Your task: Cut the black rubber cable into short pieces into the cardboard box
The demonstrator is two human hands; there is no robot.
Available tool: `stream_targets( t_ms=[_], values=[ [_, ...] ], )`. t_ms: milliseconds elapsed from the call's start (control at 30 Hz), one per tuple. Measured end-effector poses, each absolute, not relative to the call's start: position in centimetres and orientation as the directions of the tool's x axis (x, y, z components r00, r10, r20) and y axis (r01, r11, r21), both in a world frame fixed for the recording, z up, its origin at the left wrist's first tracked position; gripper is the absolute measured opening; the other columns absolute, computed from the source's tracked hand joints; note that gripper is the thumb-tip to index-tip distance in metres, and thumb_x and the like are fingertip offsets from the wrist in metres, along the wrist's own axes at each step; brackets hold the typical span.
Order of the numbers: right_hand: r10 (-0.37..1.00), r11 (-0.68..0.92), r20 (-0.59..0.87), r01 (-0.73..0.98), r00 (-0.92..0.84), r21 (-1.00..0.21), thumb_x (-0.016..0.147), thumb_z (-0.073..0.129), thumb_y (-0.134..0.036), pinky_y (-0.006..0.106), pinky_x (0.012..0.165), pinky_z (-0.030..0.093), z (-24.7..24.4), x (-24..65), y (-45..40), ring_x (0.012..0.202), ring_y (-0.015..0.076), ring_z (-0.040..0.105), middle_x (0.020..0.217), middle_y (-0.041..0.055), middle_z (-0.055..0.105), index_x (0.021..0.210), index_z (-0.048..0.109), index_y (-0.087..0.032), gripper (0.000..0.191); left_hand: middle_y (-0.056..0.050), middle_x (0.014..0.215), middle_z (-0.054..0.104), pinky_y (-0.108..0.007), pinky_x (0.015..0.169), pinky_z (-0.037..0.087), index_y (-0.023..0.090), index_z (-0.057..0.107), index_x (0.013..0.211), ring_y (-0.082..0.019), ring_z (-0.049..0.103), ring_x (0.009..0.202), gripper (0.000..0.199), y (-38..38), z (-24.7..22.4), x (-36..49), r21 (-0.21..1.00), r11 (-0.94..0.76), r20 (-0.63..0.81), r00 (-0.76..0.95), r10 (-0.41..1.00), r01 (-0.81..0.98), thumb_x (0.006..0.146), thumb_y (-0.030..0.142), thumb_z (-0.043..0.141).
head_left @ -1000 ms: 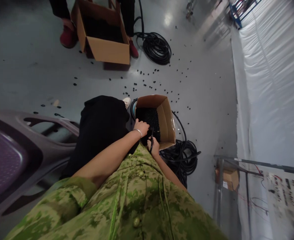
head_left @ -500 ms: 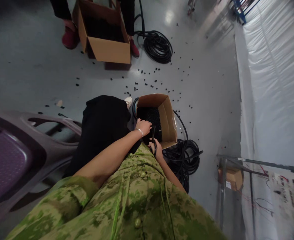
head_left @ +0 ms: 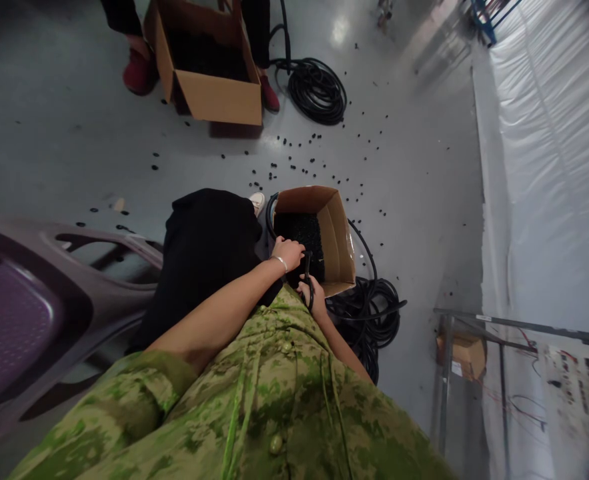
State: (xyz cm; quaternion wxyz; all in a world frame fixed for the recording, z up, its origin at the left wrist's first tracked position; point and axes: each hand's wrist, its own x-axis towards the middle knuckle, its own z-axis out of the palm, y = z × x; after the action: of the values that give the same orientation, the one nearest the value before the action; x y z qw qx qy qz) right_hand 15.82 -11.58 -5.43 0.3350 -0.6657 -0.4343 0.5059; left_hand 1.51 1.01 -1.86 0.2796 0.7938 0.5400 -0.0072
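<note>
My left hand (head_left: 288,254), with a bracelet at its wrist, is closed at the near left edge of an open cardboard box (head_left: 337,247). A black hose (head_left: 269,217) bends round the box's left side and leads into its fingers. In my right hand (head_left: 317,297), the fingers are wrapped round the looped black handles of what look like scissors (head_left: 308,272). The tool points away from me, its tip close beside the left fingertips. Small black cut pieces (head_left: 299,228) fill the bottom of the box. Whether the blades touch the hose is too small to tell.
Right of the box lies a tangled hose coil (head_left: 374,307). Ahead, another person's legs and red shoes (head_left: 139,72) flank a larger carton (head_left: 219,97), beside a second coil (head_left: 319,90). Black bits (head_left: 289,158) dot the floor. A purple plastic chair (head_left: 14,327) stands left, a metal frame (head_left: 447,380) right.
Both hands and the scissors stay in nearly the same place. Only the camera view has shifted very slightly.
</note>
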Motion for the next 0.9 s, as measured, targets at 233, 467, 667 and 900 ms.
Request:
stream_targets(
  t_ms=[233, 467, 667, 900],
  values=[
    [0.92, -0.393, -0.377, 0.265, 0.11, -0.88, 0.081, 0.063, -0.049, 0.029, 0.063, 0.048, -5.4, 15.9, -11.5, 0.063, 0.0173, 0.063, 0.07, 0.0004, 0.068, 0.109, 0.066, -0.019, 0.042, -0.009, 0.115, 0.075, -0.047, 0.101, 0.029, 0.029, 0.076, 0.108, -0.027, 0.063, 0.11, 0.03, 0.9, -1.8, 1.6, 0.419, -0.271, -0.311, 0.418, 0.854, 0.866, 0.095, 0.028, 0.049],
    [0.918, -0.396, -0.38, 0.25, 0.112, -0.883, 0.081, 0.063, -0.048, 0.028, 0.061, 0.047, -5.4, 15.8, -11.6, 0.061, 0.0164, 0.06, 0.07, 0.0002, 0.068, 0.111, 0.065, -0.018, 0.042, -0.01, 0.115, 0.075, -0.047, 0.099, 0.03, 0.027, 0.076, 0.109, -0.027, 0.064, 0.109, 0.031, 0.9, -1.7, 1.5, 0.417, -0.28, -0.322, 0.429, 0.844, 0.865, 0.095, 0.027, 0.049],
    [0.922, -0.388, -0.372, 0.254, 0.111, -0.886, 0.082, 0.064, -0.048, 0.027, 0.06, 0.047, -5.7, 15.8, -11.7, 0.06, 0.0162, 0.06, 0.07, -0.0001, 0.067, 0.11, 0.066, -0.018, 0.042, -0.008, 0.116, 0.075, -0.046, 0.1, 0.03, 0.03, 0.075, 0.109, -0.026, 0.064, 0.11, 0.03, 1.0, -2.0, 1.5, 0.399, -0.294, -0.32, 0.433, 0.843, 0.868, 0.095, 0.028, 0.049],
    [0.948, -0.317, -0.285, 0.363, 0.139, -0.876, 0.079, 0.062, -0.048, 0.026, 0.06, 0.044, -6.7, 15.9, -11.8, 0.059, 0.0143, 0.053, 0.066, -0.0025, 0.06, 0.102, 0.068, -0.019, 0.037, -0.01, 0.117, 0.075, -0.045, 0.097, 0.031, 0.028, 0.076, 0.111, -0.027, 0.065, 0.109, 0.031, 1.0, -1.9, 1.6, 0.378, -0.297, -0.357, 0.435, 0.827, 0.877, 0.096, 0.029, 0.049]
  ],
)
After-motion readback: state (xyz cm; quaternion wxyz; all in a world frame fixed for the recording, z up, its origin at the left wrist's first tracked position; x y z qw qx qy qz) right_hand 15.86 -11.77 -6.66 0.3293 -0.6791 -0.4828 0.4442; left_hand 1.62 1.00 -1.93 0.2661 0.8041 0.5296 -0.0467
